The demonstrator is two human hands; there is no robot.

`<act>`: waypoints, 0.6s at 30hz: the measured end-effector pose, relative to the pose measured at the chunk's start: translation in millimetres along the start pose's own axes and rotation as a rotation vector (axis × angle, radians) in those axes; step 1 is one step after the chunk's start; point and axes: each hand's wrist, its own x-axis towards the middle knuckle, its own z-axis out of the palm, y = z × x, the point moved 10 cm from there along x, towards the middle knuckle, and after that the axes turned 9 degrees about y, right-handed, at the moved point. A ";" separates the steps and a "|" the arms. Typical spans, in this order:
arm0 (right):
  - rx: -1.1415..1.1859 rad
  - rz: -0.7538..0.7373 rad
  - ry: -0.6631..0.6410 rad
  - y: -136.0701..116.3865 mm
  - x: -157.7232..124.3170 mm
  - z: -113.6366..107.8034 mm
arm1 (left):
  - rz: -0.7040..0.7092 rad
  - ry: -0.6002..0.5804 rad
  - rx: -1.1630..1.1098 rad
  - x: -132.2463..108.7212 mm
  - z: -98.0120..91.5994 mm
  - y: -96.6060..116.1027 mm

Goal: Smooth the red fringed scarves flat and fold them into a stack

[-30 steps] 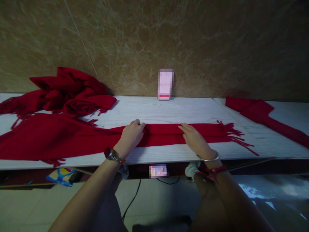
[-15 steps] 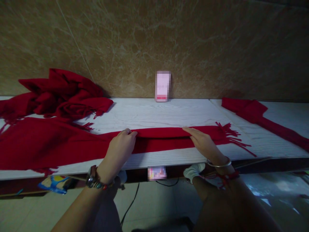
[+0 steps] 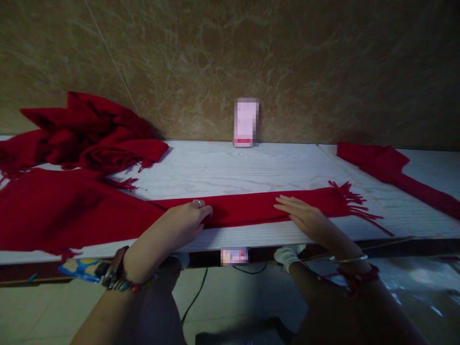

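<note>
left hand (image 3: pixel 183 223) curled over red scarf (image 3: pixel 247 209), can't tell if gripping, right hand (image 3: pixel 305 215) open, flat on scarf, white tabletop (image 3: pixel 230 167) beneath

Stretches the left arm (image 3: pixel 102 311) and right arm (image 3: pixel 390 309), each bare, forward and inward from below. Holds the left hand (image 3: pixel 174 225) palm down, back showing, with fingers (image 3: pixel 206 211) bent and fingertips partly hidden underneath. Holds the right hand (image 3: pixel 309 219) palm down too, but flatter, fingers nearly straight and pointing left. Spaces the 2 hands well apart, roughly level.
</note>
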 end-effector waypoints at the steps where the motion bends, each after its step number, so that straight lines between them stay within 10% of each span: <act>1: -0.004 -0.003 0.013 -0.3 0.1 -1.0 | 0.009 0.001 -0.004 0.9 -1.4 2.6; 12: -0.062 -0.060 -0.140 -2.4 -6.3 20.6 | 0.044 -0.060 -0.141 8.6 4.8 20.5; 18: -0.049 -0.055 -0.148 -9.7 -6.3 19.0 | 0.117 0.219 -0.142 27.0 -9.1 46.7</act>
